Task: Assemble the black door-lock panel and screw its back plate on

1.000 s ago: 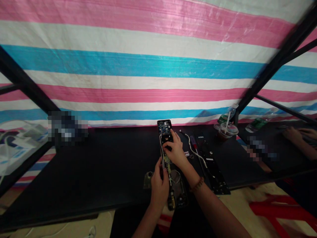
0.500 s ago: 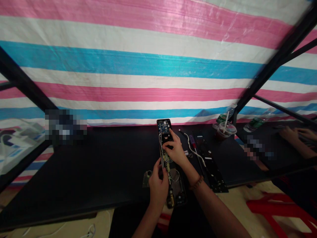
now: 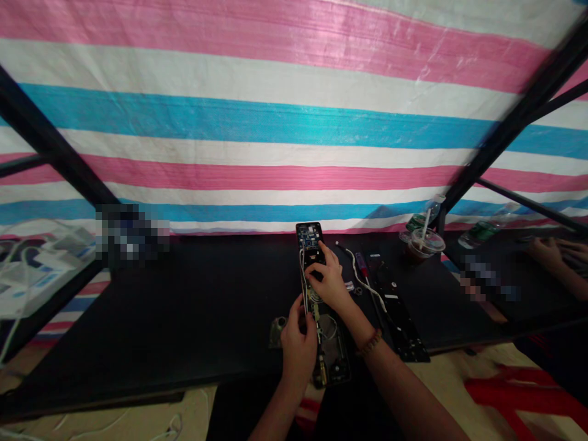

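A long, narrow open device casing [image 3: 343,352] stretches from the table's front edge toward the back. At its far end is a blue circuit board [image 3: 309,234], and a brass-coloured cylinder [image 3: 323,371] sits near the close end. White wires [image 3: 302,263] run along its left side. My left hand [image 3: 297,337] is closed at the left edge, thumb and fingers around the wires. Over the casing's middle, my right hand [image 3: 329,280] pinches at the wires with thumb and forefinger, its other fingers reaching toward the board. My fingers partly hide the casing's inside.
Right of the casing lie a screwdriver [image 3: 362,263], a white cable [image 3: 362,283] and a long black panel [image 3: 399,306]. A small clear part [image 3: 277,331] is at the left. Farther right stand a drink cup [image 3: 425,244] and bottles [image 3: 480,233]; another person's hands [image 3: 546,252] are beyond.
The whole view has shifted slightly, so everything appears a little farther right. Both hands keep nearly the same places on the device.
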`<state>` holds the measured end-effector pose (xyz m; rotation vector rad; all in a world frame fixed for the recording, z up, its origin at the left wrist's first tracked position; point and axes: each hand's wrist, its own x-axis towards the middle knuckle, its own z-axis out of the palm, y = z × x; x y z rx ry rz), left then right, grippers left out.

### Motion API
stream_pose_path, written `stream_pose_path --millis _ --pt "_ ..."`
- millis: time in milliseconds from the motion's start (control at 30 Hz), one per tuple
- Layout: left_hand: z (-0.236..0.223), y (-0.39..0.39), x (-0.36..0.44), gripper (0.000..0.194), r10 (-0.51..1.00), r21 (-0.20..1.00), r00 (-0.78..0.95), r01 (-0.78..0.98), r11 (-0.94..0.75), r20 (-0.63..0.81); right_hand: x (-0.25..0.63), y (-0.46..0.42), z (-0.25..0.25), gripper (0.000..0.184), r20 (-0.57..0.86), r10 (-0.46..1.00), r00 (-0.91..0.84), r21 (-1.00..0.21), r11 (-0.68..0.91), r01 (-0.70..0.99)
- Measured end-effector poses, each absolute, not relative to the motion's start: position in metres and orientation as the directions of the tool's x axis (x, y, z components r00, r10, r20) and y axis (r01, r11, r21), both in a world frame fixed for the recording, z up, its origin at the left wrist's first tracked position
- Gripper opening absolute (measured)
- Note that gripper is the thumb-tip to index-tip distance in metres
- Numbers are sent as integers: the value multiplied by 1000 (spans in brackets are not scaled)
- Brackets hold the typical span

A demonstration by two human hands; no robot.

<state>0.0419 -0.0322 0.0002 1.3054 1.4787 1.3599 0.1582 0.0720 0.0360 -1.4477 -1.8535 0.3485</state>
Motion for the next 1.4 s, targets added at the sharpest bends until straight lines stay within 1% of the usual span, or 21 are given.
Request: stream_pose_path --millis 133,333,433,533,733,867,933,1033,1100,1233,1333,1400 --pt "-1 -35 42 39 966 970 -209 220 -106 153 155 68 41 11 390 917 -81 -579 313 753" --pt "-3 -36 42 41 973 976 -194 201 -88 128 146 63 49 15 364 928 -75 -516 268 813" --pt "-2 -37 42 40 973 979 -185 176 -103 136 145 61 48 15 377 923 -77 -485 268 832" --pt "-1 -37 42 39 975 984 -180 147 -102 128 147 60 45 12 400 913 -84 -480 287 829" --pt "0 -35 40 39 976 984 -172 141 -111 135 141 59 45 13 405 912 -61 -500 277 820" --pt "4 -35 37 40 975 979 -179 182 -98 130 152 53 41 17 497 868 3 -594 338 730" --pt "3 -34 35 42 977 975 -175 206 -85 122 176 51 34 16 518 851 87 -645 322 693" --pt "-1 -29 34 44 975 964 -176 250 -89 135 227 44 22 22 464 858 220 -644 156 749" --pt "-3 -27 35 45 974 962 -175 256 -95 142 255 39 16 24 434 871 232 -610 94 786" --pt "-1 -29 40 46 972 952 -179 291 -94 151 275 31 7 22 368 922 117 -555 117 823" --pt "3 -38 36 48 960 913 -161 377 -157 231 270 27 2 19 336 939 73 -539 128 833" --pt "4 -44 24 45 944 860 -127 464 -213 303 268 23 4 19 330 941 71 -539 126 833"
